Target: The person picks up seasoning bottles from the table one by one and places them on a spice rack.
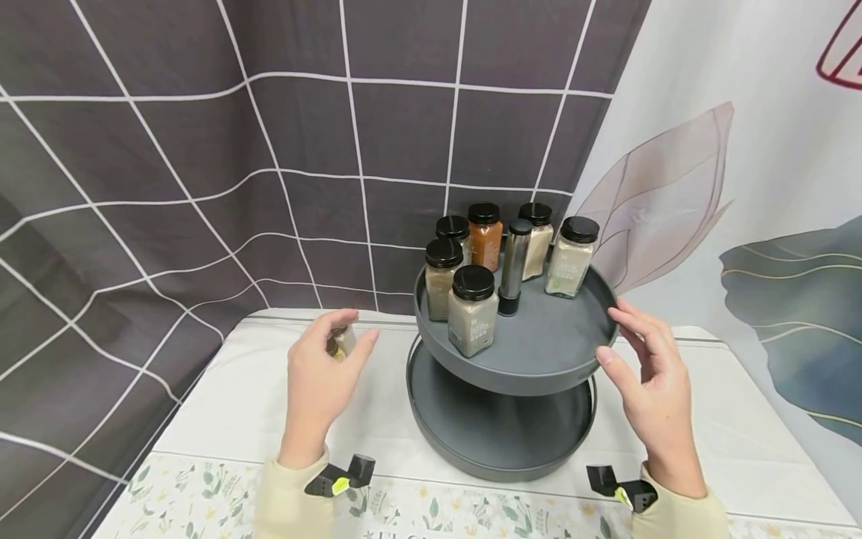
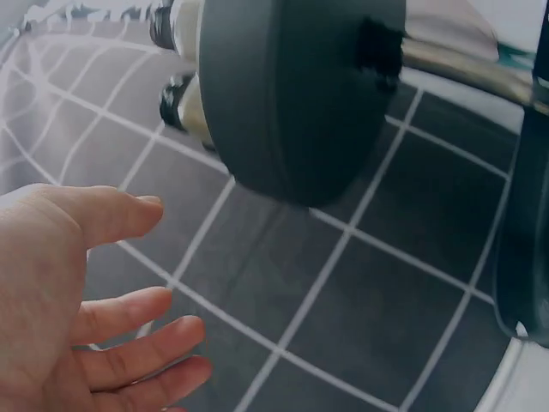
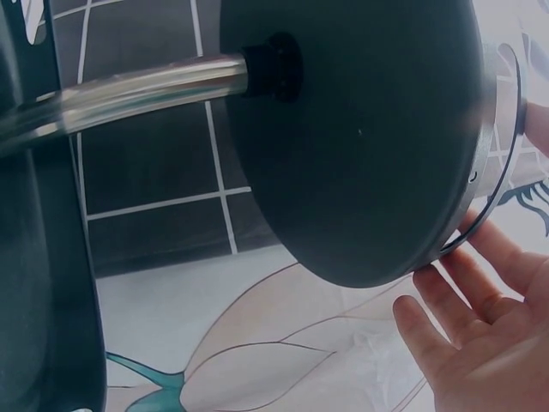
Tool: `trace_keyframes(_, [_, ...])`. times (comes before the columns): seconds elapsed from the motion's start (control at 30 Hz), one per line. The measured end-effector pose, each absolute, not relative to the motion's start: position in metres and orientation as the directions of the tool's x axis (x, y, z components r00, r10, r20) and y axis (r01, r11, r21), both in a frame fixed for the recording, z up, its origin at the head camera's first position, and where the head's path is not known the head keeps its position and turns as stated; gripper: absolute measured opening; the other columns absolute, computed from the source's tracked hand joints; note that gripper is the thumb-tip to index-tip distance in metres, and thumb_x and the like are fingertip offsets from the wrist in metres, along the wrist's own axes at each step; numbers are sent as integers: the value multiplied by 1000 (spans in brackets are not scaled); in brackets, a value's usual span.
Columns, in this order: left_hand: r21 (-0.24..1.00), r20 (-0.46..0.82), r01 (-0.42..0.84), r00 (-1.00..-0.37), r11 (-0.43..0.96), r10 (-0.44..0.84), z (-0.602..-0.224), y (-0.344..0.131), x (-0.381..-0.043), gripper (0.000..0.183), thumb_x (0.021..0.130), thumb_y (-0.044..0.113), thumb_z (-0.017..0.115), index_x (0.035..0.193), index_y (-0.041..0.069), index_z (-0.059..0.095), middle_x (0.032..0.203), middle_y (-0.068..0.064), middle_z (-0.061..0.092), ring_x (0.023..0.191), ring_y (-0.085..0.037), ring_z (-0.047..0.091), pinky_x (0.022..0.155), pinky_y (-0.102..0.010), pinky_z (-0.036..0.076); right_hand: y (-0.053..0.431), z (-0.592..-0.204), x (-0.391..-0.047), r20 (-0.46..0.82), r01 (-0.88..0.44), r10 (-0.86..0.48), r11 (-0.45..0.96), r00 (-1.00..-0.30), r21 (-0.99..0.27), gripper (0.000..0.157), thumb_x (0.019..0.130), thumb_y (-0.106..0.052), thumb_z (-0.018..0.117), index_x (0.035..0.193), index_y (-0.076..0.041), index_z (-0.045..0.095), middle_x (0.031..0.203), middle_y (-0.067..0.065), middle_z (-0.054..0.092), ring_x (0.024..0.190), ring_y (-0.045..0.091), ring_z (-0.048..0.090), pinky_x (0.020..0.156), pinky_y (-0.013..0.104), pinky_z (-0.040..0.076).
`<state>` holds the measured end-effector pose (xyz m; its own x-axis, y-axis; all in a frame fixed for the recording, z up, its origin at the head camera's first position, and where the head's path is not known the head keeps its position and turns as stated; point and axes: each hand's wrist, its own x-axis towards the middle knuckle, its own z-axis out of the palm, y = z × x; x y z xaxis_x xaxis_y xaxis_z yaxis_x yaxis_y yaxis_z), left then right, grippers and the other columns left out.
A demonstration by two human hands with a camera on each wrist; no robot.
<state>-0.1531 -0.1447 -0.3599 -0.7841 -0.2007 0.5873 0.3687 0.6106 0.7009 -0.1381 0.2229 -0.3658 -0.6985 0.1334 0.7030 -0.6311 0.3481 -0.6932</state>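
A two-tier dark grey round stand has an upper tray (image 1: 545, 352) on a metal post (image 3: 171, 83) over a lower tray (image 1: 501, 442). My right hand (image 1: 649, 374) is at the upper tray's right rim, and its fingertips (image 3: 420, 318) touch the edge from outside. To the left of the stand is my left hand (image 1: 323, 378), thumb and fingers spread apart; in the left wrist view its palm is bare. A small jar (image 1: 346, 340) shows partly behind this hand in the head view; I cannot tell if they touch.
Several black-lidded spice jars stand on the upper tray, among them a front-left jar (image 1: 473, 322), an orange-brown one (image 1: 485, 243) and a right-hand one (image 1: 569, 266). A slim dark cylinder (image 1: 515, 262) stands among them. A white tabletop (image 1: 249, 397) and a grid-patterned curtain (image 1: 296, 135) surround the stand.
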Motion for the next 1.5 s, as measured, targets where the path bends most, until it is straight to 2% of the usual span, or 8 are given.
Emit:
trace_keyframes(0.23, [754, 510, 262, -811, 602, -286, -379, -161, -153, 37, 86, 27, 80, 116, 7, 71, 114, -8, 70, 104, -30, 67, 93, -45, 52, 222, -366, -138, 716, -642, 130, 356, -686, -679, 44, 85, 14, 64, 129, 13, 58, 139, 13, 52, 133, 20, 47, 112, 24, 38])
trace_keyframes(0.47, [769, 472, 183, -809, 612, -352, -390, -170, -154, 38, 88, 28, 77, 120, 8, 70, 123, -10, 67, 119, -31, 60, 102, -47, 44, 222, -366, -136, 688, -615, 145, 344, -711, -709, 43, 86, 14, 63, 130, 12, 58, 142, 14, 50, 135, 21, 46, 109, 21, 40])
trace_keyframes(0.73, [780, 442, 152, -820, 606, -363, -391, -174, -154, 39, 91, 30, 75, 123, 8, 68, 128, -13, 64, 123, -34, 57, 103, -46, 42, 222, -371, -141, 682, -677, 154, 93, -714, -730, 43, 84, 20, 60, 126, 15, 57, 150, 18, 47, 141, 22, 42, 104, 19, 41])
trace_keyframes(0.83, [782, 436, 145, -822, 606, -365, -392, -175, -154, 39, 91, 29, 74, 123, 7, 68, 128, -14, 64, 123, -34, 57, 104, -46, 42, 222, -373, -143, 684, -684, 144, 61, -715, -727, 42, 84, 21, 60, 125, 14, 57, 152, 19, 45, 143, 22, 40, 107, 19, 39])
trace_keyframes(1.13, [783, 452, 165, -814, 600, -365, -396, -176, -158, 36, 92, 25, 74, 121, 5, 69, 125, -15, 66, 121, -33, 58, 101, -45, 43, 219, -372, -141, 688, -682, 112, 90, -717, -726, 36, 84, 20, 62, 119, 14, 55, 155, 23, 38, 148, 25, 32, 117, 22, 29])
trace_keyframes(1.5, [773, 462, 160, -805, 613, -372, -403, -182, -163, 35, 91, 25, 75, 119, 4, 69, 123, -15, 66, 119, -34, 59, 100, -45, 44, 223, -374, -142, 709, -679, 85, 229, -700, -698, 36, 82, 19, 65, 115, 15, 52, 152, 20, 42, 144, 23, 37, 117, 24, 30])
